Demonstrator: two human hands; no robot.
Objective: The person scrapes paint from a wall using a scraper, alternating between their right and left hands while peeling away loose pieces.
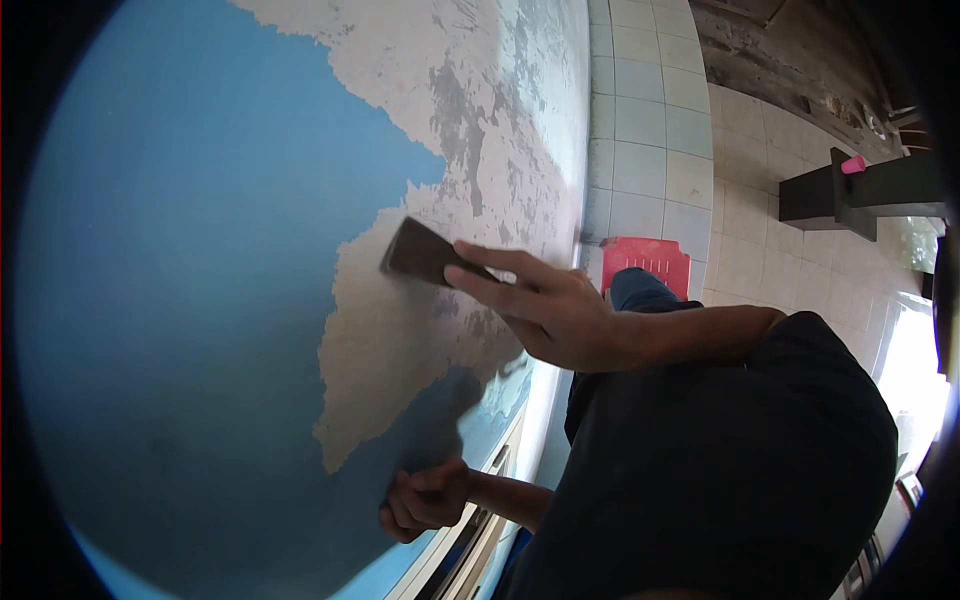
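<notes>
My right hand (560,310) grips a dark, flat rectangular block (425,252), which looks like a sanding block, with the fingers stretched along one end. The block lies over the scraped patch (375,330) of a wall, close to the ragged edge of the blue paint (200,180). My left hand (430,500) is curled into a loose fist by the blue part of the wall, with nothing showing in it. A shadow falls across the wall between the two hands.
The view is turned sideways, with the floor to the right. A red plastic stool (650,258) stands beside my leg on the tiles (640,130). A dark bench (855,195) carries a pink cup (853,165). A pale frame (480,540) borders the wall near my left arm.
</notes>
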